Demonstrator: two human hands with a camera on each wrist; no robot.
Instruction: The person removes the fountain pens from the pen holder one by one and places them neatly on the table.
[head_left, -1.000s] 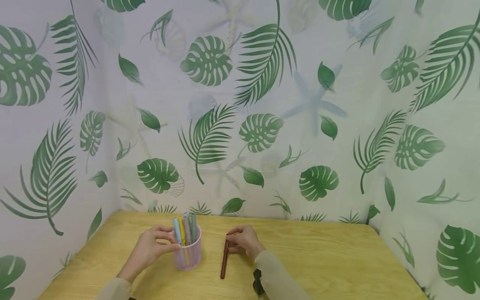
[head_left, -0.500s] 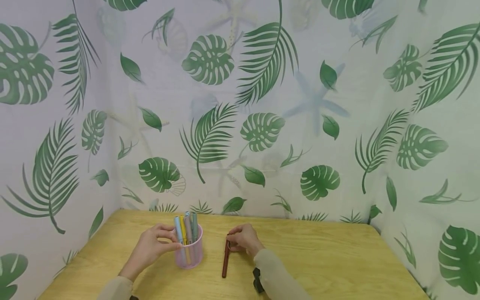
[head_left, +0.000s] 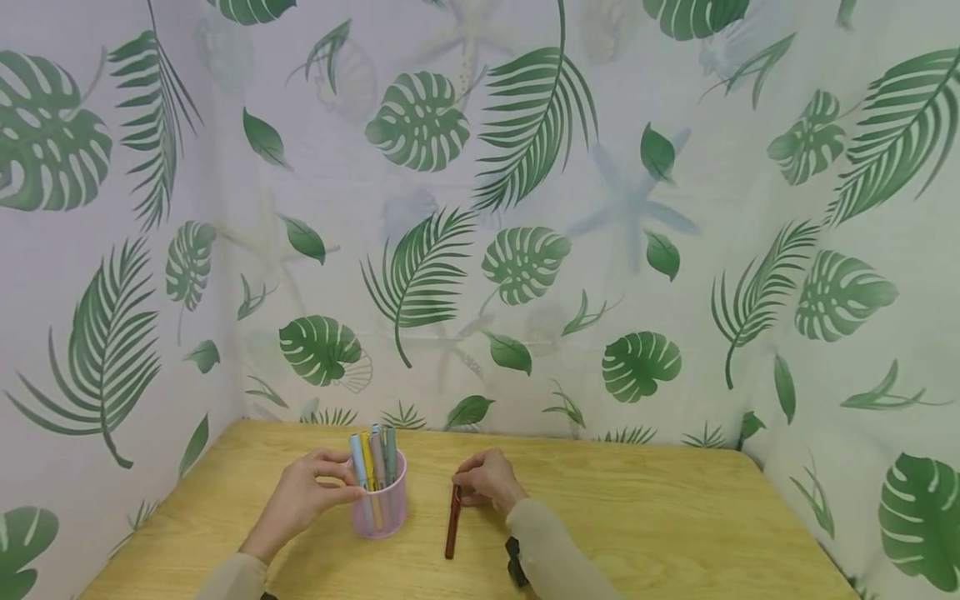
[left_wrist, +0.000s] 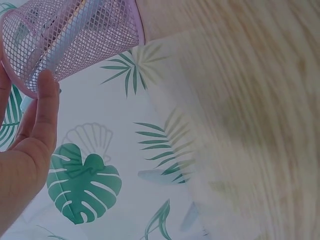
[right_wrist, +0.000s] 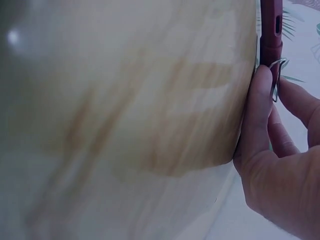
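A pink mesh pen holder [head_left: 392,508] stands upright left of the middle of the table, with several pens [head_left: 377,458] in light blue, yellow, grey and green poking out. My left hand [head_left: 303,490] holds it by the rim from the left, thumb in front and fingers behind. In the left wrist view, fingertips touch the mesh near the rim of the holder [left_wrist: 107,30]. To the right, a dark red pen [head_left: 452,532] points toward me. My right hand [head_left: 489,480] pinches its far end; the right wrist view shows thumb and finger at the pen's [right_wrist: 271,30] wire clip.
The wooden table [head_left: 645,517] reaches back to a white curtain [head_left: 570,333] printed with green leaves, which also hangs at both sides. A black strap [head_left: 516,562] sits at the right sleeve [head_left: 551,542].
Both hands stay almost still on the holder and the pen. The whole view has shifted very slightly.
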